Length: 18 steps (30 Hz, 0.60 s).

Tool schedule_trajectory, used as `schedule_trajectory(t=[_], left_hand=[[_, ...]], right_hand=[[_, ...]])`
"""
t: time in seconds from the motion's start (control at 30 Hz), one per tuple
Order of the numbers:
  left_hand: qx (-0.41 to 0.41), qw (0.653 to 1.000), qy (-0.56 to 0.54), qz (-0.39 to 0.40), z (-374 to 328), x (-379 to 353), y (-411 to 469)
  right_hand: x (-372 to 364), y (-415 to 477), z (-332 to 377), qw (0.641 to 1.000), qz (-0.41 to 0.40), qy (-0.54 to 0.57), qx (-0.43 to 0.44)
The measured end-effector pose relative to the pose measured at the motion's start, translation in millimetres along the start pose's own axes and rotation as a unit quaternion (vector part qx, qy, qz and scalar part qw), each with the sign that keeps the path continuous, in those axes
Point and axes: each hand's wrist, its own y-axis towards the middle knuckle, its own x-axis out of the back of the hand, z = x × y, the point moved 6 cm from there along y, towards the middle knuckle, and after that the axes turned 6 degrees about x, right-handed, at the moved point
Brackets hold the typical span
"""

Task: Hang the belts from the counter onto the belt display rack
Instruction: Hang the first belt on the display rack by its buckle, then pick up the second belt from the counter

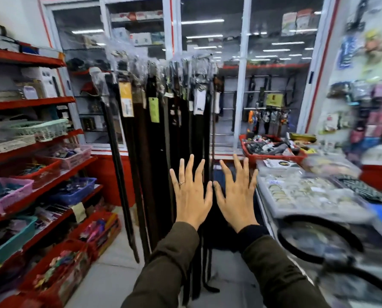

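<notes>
We see both hands held out flat in front of the rack [163, 63], backs toward us. The left hand [191, 196] has its fingers fully spread and holds nothing; a ring [182, 182] sits on one finger. The right hand [235, 197] is just as wide open and empty, its thumb almost touching the left thumb. Dark sleeves [174, 258] cover both forearms.

Behind the hands, the belts [154, 152] hang in a dense row from the top of the rack, mostly black and brown, their tips near the floor [110, 270]. Paper tags [126, 98] dangle near the buckles, which are wrapped in clear plastic.

To the right stands the bench [332, 285]. On it, a black coiled loop [318, 241] lies near the front edge; it may be a belt, though motion blur leaves us unsure. Further back sit a clear tray [307, 192] of small round items and a red basket [272, 155].

On the left, red shelves [30, 103] carry coloured baskets of small goods
</notes>
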Motion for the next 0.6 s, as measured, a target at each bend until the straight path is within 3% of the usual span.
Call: schedule_trajectory(t=[0.37, 0.5, 0.6], left_hand=[[-0.076, 0.98, -0.046, 0.179, -104.6, -102.4, -115.9], [-0.145, 0.958, -0.03, 0.245, -140.2, -130.1, -155.5], [-0.175, 0.926, -0.08, 0.326, -160.3, -151.9, -184.8]], right_hand=[[49.9, -155.7, -135.1, 0.973, 0.104, -0.114, -0.169], [73.3, -216.7, -180.9, 0.947, 0.169, -0.14, -0.233], [89.3, -260.0, -213.9, 0.918, 0.24, -0.131, -0.286]])
